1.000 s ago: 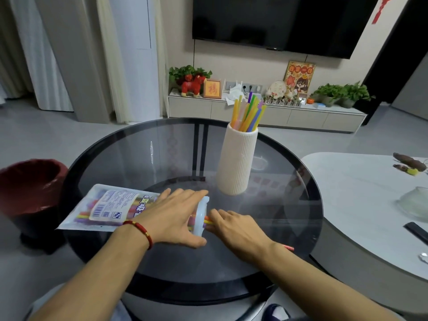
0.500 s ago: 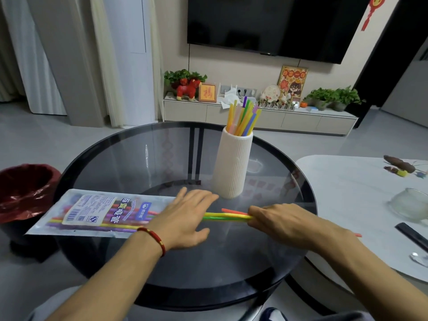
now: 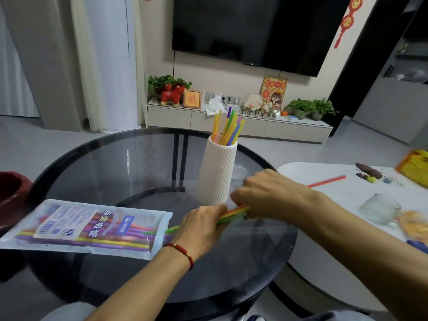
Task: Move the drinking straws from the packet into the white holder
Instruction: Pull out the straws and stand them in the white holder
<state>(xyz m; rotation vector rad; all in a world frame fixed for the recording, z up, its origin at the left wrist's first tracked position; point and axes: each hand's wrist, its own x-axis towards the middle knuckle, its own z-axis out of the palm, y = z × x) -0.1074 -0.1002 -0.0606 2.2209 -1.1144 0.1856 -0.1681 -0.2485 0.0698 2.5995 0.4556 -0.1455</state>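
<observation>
The right hand (image 3: 266, 195), in the middle of the frame, is closed around a bunch of straws (image 3: 234, 213), and one red straw sticks out behind it toward the right edge. The left hand (image 3: 201, 225), just below and to the left, is curled loosely over the same bunch, near where the straws come out of the packet (image 3: 85, 228). So both hands hold the bunch, which lies low and almost flat, with its far tip near the packet's open end. The packet lies flat at the lower left of the frame, and more straws show through it. The holder (image 3: 217, 172) stands upright just above the hands, very near the right hand, and some straws already stick up out of its top. I think the straws are very light and thin, smooth enough to slip, and easy to bend or squash, so a soft grip around the middle of the bunch looks best, with the ends kept even before tipping them up. The tall holder may tip over if bumped. All this sits on a round dark glass table (image 3: 115, 163), which looks hard and smooth. A white table (image 3: 324, 198) with a glass cup is at the right, a red bin (image 3: 9, 195) at the left edge, and a big TV (image 3: 254, 28) hangs on the wall at the top
</observation>
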